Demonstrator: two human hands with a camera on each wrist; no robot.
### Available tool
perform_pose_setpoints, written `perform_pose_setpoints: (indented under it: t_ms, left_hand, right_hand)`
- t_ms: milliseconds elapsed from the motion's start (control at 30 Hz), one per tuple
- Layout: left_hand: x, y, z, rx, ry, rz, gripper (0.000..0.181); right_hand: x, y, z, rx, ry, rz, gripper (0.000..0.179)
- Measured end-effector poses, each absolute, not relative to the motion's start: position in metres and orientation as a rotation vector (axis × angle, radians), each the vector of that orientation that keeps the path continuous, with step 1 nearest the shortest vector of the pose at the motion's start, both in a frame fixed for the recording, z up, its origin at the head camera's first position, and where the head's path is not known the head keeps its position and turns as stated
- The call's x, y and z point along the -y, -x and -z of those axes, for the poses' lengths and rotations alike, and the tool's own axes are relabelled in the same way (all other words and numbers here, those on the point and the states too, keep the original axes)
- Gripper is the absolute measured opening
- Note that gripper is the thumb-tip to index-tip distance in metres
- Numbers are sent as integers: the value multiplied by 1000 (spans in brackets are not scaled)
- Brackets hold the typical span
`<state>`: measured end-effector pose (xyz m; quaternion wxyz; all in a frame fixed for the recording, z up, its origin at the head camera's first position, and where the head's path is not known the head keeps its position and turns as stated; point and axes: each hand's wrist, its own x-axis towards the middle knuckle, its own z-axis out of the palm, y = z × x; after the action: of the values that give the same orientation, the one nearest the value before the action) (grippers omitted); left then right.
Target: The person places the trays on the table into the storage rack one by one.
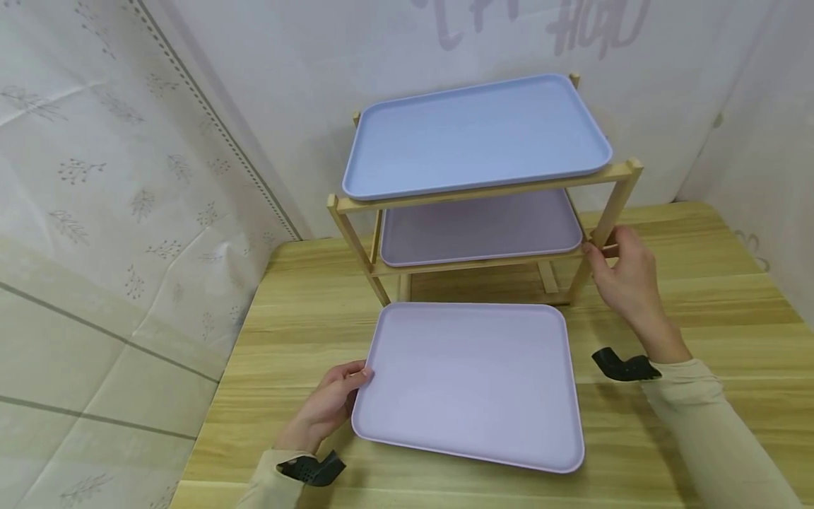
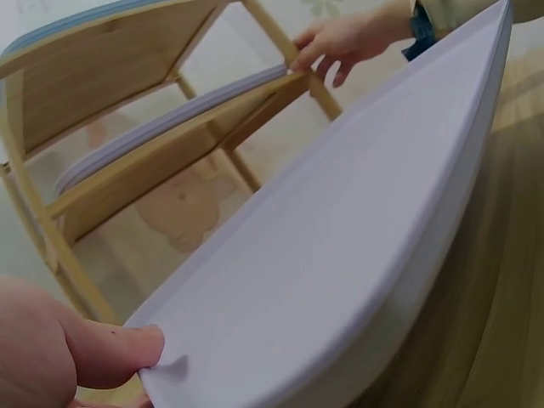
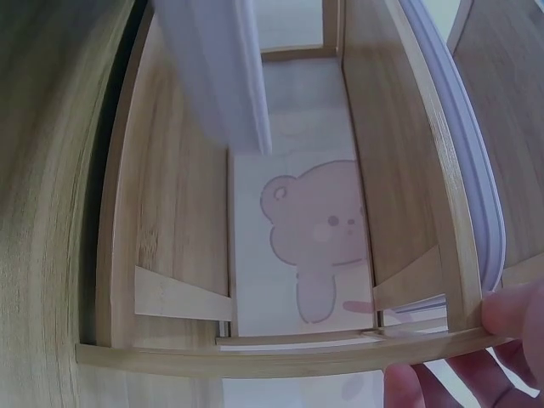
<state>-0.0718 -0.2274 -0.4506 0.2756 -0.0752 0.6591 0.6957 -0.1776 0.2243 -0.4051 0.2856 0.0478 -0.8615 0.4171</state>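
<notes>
I have the left hand point(image 1: 326, 406) pinching the nearer lavender tray point(image 1: 470, 385) by its left edge, before the wooden rack point(image 1: 483, 190) near the table point(image 1: 712, 261)'s back edge, and the right hand point(image 1: 631, 279) gripping the rack's right front post point(image 1: 615, 203).

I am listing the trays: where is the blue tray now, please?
In the head view's upper middle, the blue tray lies on the top level of the wooden rack, above a purple tray and left of the right hand.

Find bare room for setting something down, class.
Bare: tabletop right of the right hand, and left of the rack; visible bottom shelf. Crowded: in front, where the left hand holds a lilac tray; upper shelves, bearing trays.
</notes>
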Motion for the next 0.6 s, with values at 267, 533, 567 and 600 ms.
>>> perform_pose_setpoints:
  t_ms: [267,533,567,600]
  left_hand:
    - [212,77,455,-1717,185,-1880,40]
    - [206,83,455,-1733,180,-1889,41]
    - [205,84,455,-1733,187,-1895,40]
    - [204,84,455,-1731,191,-1899,39]
  right_hand:
    - [-224,179,406,2285,-137,-1119,21]
    - [-225,178,405,2301,-128,-1131,22]
    - [-225,178,405,2304,-124,-1134,22]
    - [-225,178,405,2306,-121,-1137,22]
